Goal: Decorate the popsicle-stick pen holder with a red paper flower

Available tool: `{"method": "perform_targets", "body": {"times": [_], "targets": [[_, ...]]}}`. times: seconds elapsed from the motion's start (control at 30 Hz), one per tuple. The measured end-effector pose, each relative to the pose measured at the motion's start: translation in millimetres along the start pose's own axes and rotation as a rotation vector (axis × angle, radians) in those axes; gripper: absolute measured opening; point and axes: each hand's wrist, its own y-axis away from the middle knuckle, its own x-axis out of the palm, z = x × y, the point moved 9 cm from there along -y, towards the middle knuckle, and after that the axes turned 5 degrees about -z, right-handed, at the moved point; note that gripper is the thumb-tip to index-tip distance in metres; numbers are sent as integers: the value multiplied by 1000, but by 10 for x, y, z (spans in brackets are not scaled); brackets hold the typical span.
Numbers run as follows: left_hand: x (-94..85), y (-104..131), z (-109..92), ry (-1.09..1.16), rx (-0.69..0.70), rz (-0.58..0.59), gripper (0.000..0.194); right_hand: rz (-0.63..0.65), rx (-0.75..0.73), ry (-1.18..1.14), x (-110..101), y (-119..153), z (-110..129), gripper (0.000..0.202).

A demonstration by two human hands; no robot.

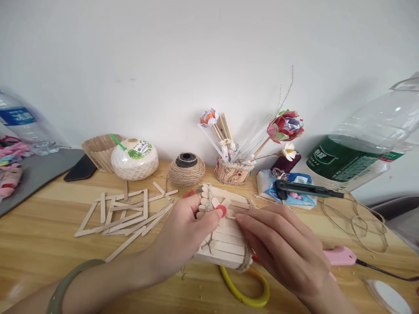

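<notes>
A craft piece made of wooden sticks (231,244), edged with twine and a beaded strand, is held above the table between both hands. My left hand (193,224) grips its left side, the thumb resting by a small red disc (221,211) on its face. Small wooden pieces sit around the disc. On the right side, my right hand (278,240) has its fingers pinched together near the disc, at what looks like a short thin stick; its fingers hide part of it. Below the craft piece are yellow-handled scissors (245,301), partly covered.
Loose sticks (131,218) lie at left. Behind stand a coconut (134,160), a twine ball (186,170) and a flower-filled stick basket (234,172). At right are a cutter (310,189), a large bottle (347,152), loose twine (356,226) and a pink corded tool (340,256).
</notes>
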Motion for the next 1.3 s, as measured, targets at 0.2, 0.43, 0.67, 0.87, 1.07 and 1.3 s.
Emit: {"method": "perform_targets", "body": {"times": [0.2, 0.43, 0.67, 0.87, 1.07, 1.3], "targets": [[32, -3, -31, 17, 28, 40, 30, 41, -35, 23, 23, -19, 23, 21], [52, -4, -59, 20, 14, 78, 29, 70, -73, 40, 12, -31, 61, 22], [56, -1, -7, -55, -10, 97, 27, 104, -145, 130, 16, -35, 114, 28], [55, -10, -34, -65, 9, 74, 27, 132, -151, 170, 24, -49, 130, 27], [27, -13, -31, -102, 20, 44, 29, 112, -131, 188, 40, -47, 156, 27], [6, -21, -11, -125, 41, 10, 29, 7, -88, 229, 19, 26, 121, 17]]}}
